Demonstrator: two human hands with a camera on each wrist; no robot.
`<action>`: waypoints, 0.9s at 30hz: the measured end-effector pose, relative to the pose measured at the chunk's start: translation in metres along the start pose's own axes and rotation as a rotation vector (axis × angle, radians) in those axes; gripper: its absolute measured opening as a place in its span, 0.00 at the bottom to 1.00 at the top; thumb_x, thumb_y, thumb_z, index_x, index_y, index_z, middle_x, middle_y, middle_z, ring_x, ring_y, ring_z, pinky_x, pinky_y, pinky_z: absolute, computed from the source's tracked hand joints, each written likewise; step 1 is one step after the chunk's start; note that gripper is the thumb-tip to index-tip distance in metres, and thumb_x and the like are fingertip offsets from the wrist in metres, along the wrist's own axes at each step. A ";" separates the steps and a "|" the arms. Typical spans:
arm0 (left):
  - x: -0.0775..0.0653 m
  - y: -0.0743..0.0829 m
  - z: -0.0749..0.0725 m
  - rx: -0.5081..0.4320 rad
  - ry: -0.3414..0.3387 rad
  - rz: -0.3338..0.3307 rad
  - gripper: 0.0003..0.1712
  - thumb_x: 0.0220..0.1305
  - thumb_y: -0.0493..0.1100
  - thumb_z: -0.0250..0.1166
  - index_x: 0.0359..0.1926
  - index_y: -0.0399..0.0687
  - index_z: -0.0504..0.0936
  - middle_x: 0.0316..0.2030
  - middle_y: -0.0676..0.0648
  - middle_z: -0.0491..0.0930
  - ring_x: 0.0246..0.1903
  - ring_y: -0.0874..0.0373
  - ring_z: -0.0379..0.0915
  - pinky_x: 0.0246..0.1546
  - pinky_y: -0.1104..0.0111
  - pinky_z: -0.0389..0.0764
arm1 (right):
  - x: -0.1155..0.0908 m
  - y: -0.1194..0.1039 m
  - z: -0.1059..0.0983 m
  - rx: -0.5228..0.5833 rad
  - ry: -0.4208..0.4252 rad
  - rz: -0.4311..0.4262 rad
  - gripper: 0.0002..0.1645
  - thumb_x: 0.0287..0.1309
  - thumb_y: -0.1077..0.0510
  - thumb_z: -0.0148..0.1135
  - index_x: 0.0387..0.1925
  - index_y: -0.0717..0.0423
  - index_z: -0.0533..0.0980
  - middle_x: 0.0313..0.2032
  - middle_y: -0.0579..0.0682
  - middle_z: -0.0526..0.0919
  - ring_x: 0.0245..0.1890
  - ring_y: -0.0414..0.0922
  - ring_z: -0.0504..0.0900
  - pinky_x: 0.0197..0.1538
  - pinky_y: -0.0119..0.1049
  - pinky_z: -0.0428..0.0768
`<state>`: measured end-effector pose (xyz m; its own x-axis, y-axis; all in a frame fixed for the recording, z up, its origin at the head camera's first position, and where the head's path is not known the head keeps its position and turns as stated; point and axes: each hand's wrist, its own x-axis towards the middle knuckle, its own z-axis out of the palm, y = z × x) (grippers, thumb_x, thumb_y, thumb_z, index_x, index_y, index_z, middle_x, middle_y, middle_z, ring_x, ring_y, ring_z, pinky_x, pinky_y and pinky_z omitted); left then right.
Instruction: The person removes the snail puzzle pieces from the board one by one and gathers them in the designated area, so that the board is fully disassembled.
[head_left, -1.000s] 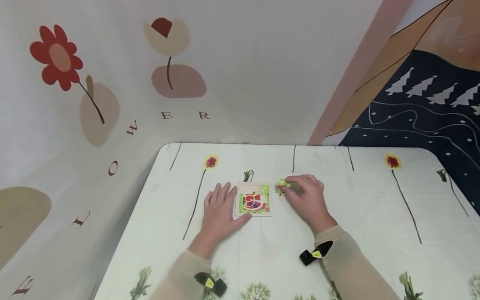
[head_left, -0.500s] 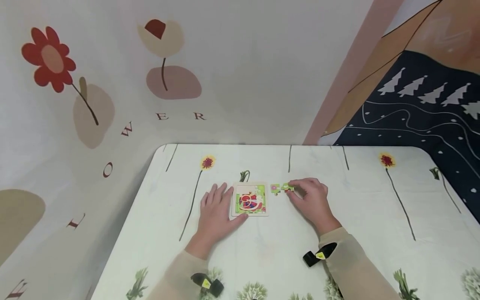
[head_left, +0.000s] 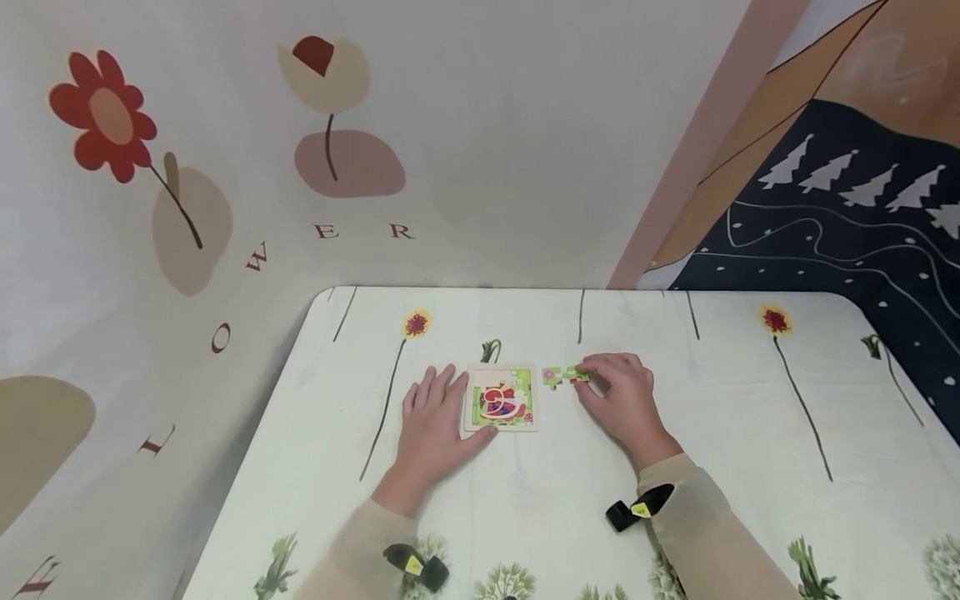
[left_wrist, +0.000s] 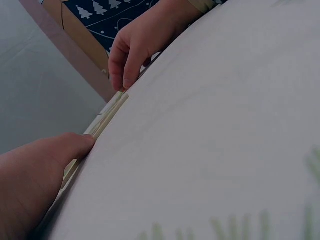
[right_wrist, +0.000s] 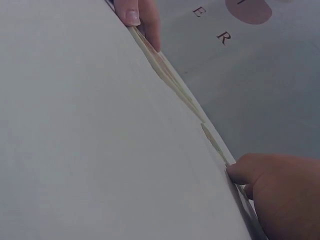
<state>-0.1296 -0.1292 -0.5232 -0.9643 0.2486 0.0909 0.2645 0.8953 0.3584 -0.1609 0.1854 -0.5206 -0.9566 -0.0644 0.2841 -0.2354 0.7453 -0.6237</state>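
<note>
A small square wooden jigsaw puzzle board [head_left: 502, 398] with a red and green picture lies on the table in the head view. Beside its left edge my left hand [head_left: 431, 433] lies spread, fingers fairly straight, with the thumb at the board's near edge; the left wrist view shows that thumb [left_wrist: 80, 144] touching the frame. Just right of the board lies a green puzzle piece [head_left: 552, 377] with a pink flower. Beside that, my right hand [head_left: 622, 404] pinches a second green puzzle piece [head_left: 574, 374] between thumb and fingers, low at the table. My fingers partly cover it.
A white tablecloth [head_left: 525, 492] printed with flowers and plants covers the table. Behind the table's far edge hangs a pale printed cloth [head_left: 510, 167], with a dark tree-patterned part [head_left: 840, 217] at the right. Each wrist wears a black strap with a camera.
My right hand has moved slightly right. The two puzzle pieces, overlapping or close together before, now show side by side. My left hand stays at the board. The head view has shifted a little.
</note>
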 end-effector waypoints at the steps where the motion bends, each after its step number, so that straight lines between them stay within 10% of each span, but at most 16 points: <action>1: 0.000 0.000 0.000 0.000 0.001 0.001 0.59 0.62 0.76 0.65 0.82 0.46 0.64 0.82 0.40 0.57 0.82 0.37 0.41 0.77 0.38 0.48 | 0.000 0.000 0.000 -0.001 -0.002 0.002 0.12 0.62 0.59 0.78 0.47 0.49 0.89 0.55 0.50 0.88 0.62 0.55 0.74 0.66 0.64 0.61; 27: 0.001 0.000 0.001 -0.005 0.005 0.006 0.59 0.62 0.76 0.66 0.82 0.46 0.64 0.81 0.40 0.58 0.82 0.36 0.43 0.76 0.37 0.49 | 0.004 -0.016 0.005 -0.063 0.014 -0.013 0.31 0.58 0.49 0.74 0.62 0.54 0.83 0.61 0.56 0.78 0.65 0.59 0.67 0.67 0.66 0.53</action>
<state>-0.1308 -0.1282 -0.5237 -0.9628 0.2519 0.0982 0.2704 0.8919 0.3626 -0.1623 0.1699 -0.5133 -0.9509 -0.0659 0.3024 -0.2365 0.7849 -0.5727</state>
